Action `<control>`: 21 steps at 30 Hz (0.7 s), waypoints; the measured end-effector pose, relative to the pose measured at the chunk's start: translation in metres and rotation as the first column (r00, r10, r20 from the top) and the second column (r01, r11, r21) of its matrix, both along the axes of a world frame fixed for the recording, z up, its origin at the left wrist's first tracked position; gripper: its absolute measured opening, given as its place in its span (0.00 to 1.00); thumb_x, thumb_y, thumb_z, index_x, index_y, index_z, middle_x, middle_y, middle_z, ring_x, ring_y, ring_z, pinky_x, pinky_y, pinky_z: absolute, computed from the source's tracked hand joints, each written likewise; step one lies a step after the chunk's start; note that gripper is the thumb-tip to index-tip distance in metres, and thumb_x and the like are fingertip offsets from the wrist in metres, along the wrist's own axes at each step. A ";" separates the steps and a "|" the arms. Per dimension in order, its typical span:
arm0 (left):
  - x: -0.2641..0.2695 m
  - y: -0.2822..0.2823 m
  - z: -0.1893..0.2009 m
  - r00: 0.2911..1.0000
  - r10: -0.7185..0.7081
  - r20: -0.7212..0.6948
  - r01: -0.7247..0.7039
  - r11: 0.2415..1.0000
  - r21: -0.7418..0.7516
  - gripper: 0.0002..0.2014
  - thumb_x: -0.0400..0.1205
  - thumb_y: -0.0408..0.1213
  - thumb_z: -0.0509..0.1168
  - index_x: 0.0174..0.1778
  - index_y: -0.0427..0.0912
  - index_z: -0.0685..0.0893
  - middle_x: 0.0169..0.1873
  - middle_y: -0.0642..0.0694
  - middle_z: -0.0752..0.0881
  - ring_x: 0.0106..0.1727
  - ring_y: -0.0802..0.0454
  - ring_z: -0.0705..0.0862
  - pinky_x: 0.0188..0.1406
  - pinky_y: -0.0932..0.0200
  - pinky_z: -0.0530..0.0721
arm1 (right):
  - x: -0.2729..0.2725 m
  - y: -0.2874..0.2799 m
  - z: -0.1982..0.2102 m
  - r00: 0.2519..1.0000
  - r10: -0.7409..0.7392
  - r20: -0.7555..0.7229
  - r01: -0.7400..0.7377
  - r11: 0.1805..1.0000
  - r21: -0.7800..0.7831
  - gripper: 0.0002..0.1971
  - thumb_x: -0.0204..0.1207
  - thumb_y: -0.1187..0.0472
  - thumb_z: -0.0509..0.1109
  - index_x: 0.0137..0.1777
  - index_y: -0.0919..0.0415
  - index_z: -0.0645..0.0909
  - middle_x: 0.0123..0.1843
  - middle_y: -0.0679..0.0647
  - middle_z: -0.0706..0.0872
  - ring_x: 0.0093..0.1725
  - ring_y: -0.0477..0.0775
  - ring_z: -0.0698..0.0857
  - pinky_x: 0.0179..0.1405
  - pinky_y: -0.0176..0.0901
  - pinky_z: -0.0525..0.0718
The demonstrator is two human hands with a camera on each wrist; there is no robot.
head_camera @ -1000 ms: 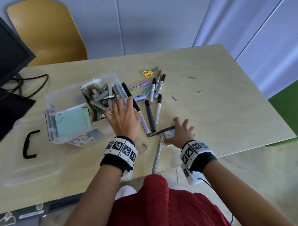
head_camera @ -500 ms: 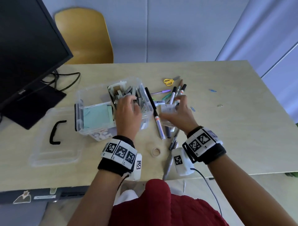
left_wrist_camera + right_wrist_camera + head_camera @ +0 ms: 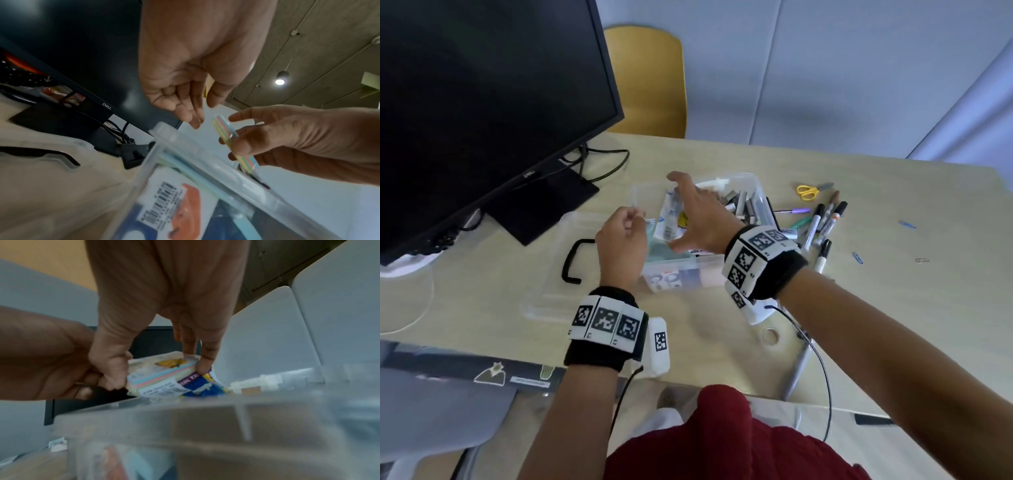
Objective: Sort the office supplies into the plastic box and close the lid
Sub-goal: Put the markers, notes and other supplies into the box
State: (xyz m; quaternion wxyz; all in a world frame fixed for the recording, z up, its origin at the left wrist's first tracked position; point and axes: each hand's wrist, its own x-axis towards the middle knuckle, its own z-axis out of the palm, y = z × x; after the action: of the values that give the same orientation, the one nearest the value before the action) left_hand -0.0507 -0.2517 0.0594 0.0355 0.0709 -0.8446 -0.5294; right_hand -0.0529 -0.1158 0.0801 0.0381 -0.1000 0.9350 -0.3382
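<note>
The wrapped sticky-note pack is pinched by the right hand over the plastic box; it should be lowered flat. The left hand hangs loosely curled, holding nothing.

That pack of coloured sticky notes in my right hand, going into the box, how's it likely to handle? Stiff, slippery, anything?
The sticky-note pack probably stays fairly stiff: it is a thick stack of coloured sheets and shows no sag in the right hand. Its glossy wrapper looks loose and crinkled at one end, so it may slide a little under the fingers. Flat-sided, it should not roll once in the plastic box.
</note>
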 end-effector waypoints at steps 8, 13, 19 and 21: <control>-0.010 -0.010 -0.009 0.992 -0.094 0.084 0.089 0.994 0.059 0.09 0.81 0.36 0.64 0.52 0.36 0.85 0.46 0.40 0.89 0.35 0.50 0.84 0.42 0.57 0.86 | -0.005 -0.014 -0.011 0.999 -0.036 -0.005 0.036 0.997 -0.074 0.46 0.62 0.64 0.80 0.76 0.64 0.57 0.72 0.62 0.71 0.68 0.59 0.74 0.59 0.28 0.67; -0.018 -0.008 -0.005 0.992 -0.020 0.121 -0.015 0.960 0.279 0.07 0.82 0.35 0.64 0.52 0.35 0.83 0.45 0.41 0.88 0.32 0.55 0.84 0.40 0.63 0.85 | -0.003 -0.015 -0.011 0.947 -0.319 0.035 0.317 0.909 -0.270 0.26 0.76 0.63 0.69 0.73 0.66 0.67 0.60 0.56 0.79 0.56 0.52 0.80 0.54 0.34 0.75; -0.020 -0.008 -0.004 0.984 -0.105 0.143 0.067 0.967 0.247 0.05 0.81 0.37 0.66 0.47 0.39 0.84 0.44 0.43 0.88 0.30 0.56 0.84 0.26 0.67 0.78 | -0.007 -0.025 -0.009 0.893 -0.382 0.238 0.447 0.689 -0.570 0.13 0.75 0.75 0.65 0.59 0.71 0.77 0.35 0.53 0.83 0.33 0.47 0.81 0.34 0.38 0.82; -0.022 -0.015 -0.008 0.987 -0.094 0.127 0.077 0.988 0.132 0.08 0.79 0.41 0.69 0.45 0.39 0.84 0.49 0.42 0.87 0.43 0.49 0.85 0.38 0.58 0.80 | -0.006 -0.025 -0.008 0.865 -0.370 0.338 0.502 0.636 -0.586 0.09 0.74 0.76 0.66 0.52 0.67 0.77 0.34 0.52 0.80 0.32 0.47 0.80 0.31 0.35 0.81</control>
State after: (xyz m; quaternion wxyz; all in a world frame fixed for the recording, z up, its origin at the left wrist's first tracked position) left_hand -0.0724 -0.2663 0.0519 -0.0481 0.0718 -0.8122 -0.5769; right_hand -0.0592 -0.1408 0.0725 0.0046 0.1549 0.7430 -0.6511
